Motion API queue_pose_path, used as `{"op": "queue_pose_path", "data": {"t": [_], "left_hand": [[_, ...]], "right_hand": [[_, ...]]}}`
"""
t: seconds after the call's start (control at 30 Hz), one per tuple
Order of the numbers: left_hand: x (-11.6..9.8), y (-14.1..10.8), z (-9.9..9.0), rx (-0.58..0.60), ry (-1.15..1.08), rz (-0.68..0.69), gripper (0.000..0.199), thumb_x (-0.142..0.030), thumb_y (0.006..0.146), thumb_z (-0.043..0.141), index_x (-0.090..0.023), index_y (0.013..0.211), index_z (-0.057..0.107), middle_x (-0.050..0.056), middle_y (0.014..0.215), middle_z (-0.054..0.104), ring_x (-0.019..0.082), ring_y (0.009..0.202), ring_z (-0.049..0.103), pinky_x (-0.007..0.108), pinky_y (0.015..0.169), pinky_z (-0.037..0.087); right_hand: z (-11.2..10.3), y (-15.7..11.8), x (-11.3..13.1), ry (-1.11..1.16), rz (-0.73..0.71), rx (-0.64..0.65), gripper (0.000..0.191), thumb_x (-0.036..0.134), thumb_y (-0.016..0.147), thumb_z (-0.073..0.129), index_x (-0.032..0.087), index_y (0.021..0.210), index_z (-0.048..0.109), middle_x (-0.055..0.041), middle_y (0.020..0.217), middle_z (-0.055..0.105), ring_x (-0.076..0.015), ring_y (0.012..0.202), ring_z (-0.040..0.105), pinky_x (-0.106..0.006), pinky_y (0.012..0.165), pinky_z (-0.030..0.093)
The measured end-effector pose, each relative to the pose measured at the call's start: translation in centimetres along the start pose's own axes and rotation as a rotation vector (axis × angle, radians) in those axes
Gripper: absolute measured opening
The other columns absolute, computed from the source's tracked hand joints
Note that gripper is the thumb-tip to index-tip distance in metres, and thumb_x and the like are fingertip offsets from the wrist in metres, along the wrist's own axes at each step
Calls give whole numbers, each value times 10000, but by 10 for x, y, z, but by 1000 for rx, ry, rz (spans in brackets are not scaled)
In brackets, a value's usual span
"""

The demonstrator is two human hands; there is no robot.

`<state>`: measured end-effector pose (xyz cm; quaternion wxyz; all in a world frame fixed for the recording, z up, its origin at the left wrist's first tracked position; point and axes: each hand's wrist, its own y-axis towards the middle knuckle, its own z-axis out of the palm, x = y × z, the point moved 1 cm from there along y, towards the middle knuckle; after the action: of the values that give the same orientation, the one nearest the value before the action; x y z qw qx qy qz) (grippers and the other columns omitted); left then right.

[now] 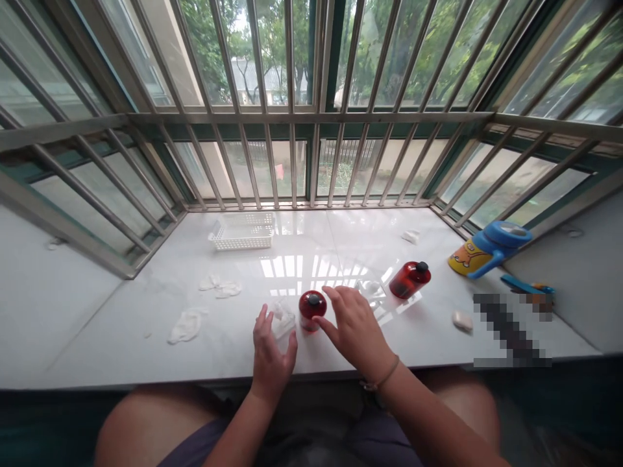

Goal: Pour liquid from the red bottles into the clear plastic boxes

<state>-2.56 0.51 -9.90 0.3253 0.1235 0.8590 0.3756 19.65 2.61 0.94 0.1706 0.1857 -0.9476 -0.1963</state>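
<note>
Head view: the bottle [311,315] sits between your hands, likely so either can reach it. Your right hand [357,327] has thumb and fingers parted at its right side; firm contact can't be told. Your left hand [271,353] spreads thumb and fingers around the tub [286,328] just left of the bottle, perhaps to steady it. The bottle is upright, glossy red, dark-topped; the tub looks clear, with crumpled white stuff.

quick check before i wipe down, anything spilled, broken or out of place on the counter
Thin, crumpled white scraps lie loose at left on the glossy white counter, with a small white wad at back right; they look like stray litter. I see no obvious spill or breakage, though glare could hide a little liquid.
</note>
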Motion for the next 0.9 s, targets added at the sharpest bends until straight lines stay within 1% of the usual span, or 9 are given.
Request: {"op": "queue_pose_path", "data": {"t": [0.07,0.13,0.23,0.33,0.5,0.6,0.73,0.83,0.9], "left_hand": [[0,1,0,0,-1,0,792,-237,978,750,-152,1647,335,298,1634,457,428,1553,473,676,1203,493],[0,2,0,-2,-7,3,782,-233,977,748,-144,1639,340,300,1628,460,423,1545,484,666,1202,497],[0,3,-1,-3,-15,-1,749,-244,989,737,-154,1625,352,292,1624,466,414,1538,495,656,1204,499],[0,3,-1,-1,-17,2,720,-255,997,727,-157,1612,365,293,1622,467,416,1537,496,660,1204,497],[-1,3,-1,-5,-14,8,692,-249,999,722,-154,1594,380,296,1608,481,417,1532,501,670,1191,501],[-2,3,-1,-5,-13,20,675,-234,998,717,-155,1584,390,290,1590,498,409,1534,503,655,1191,505],[-2,3,-1,3,-8,29,660,-221,998,709,-154,1575,398,290,1589,498,408,1542,493,656,1190,503],[-1,3,-1,-1,-4,39,653,-213,995,710,-143,1567,403,298,1582,502,414,1531,502,673,1186,499],[0,3,0,-6,-3,47,646,-214,994,710,-141,1561,408,298,1574,511,417,1521,513,681,1186,497]], "right_hand": [[5,-27,-21,-63,108,-147,588,486,1060,645,206,1548,477,-200,1402,599,-383,1353,550,-579,1147,472],[16,-54,-45,-145,252,-195,633,507,1056,626,233,1596,443,-219,1546,511,-429,1482,455,-631,1186,433],[41,-84,-80,-210,340,-53,800,508,1020,615,288,1710,276,-190,1763,290,-478,1616,270,-684,1217,385],[60,-88,-102,-201,372,77,878,434,1011,583,281,1756,144,-136,1833,147,-446,1666,191,-671,1270,327],[69,-40,-120,-201,424,187,847,359,1021,537,244,1762,144,-111,1849,75,-396,1684,161,-618,1305,294],[72,2,-130,-208,467,249,852,407,1023,573,234,1757,178,-120,1849,71,-404,1676,163,-615,1312,272],[81,51,-147,-186,492,247,862,459,1029,589,217,1753,188,-149,1843,95,-402,1655,215,-601,1300,290],[84,71,-154,-169,493,241,879,468,1015,622,199,1744,212,-180,1833,119,-392,1631,278,-567,1283,331],[82,70,-151,-161,479,224,905,477,1003,646,188,1742,210,-210,1825,126,-398,1618,309,-558,1270,351]]}}
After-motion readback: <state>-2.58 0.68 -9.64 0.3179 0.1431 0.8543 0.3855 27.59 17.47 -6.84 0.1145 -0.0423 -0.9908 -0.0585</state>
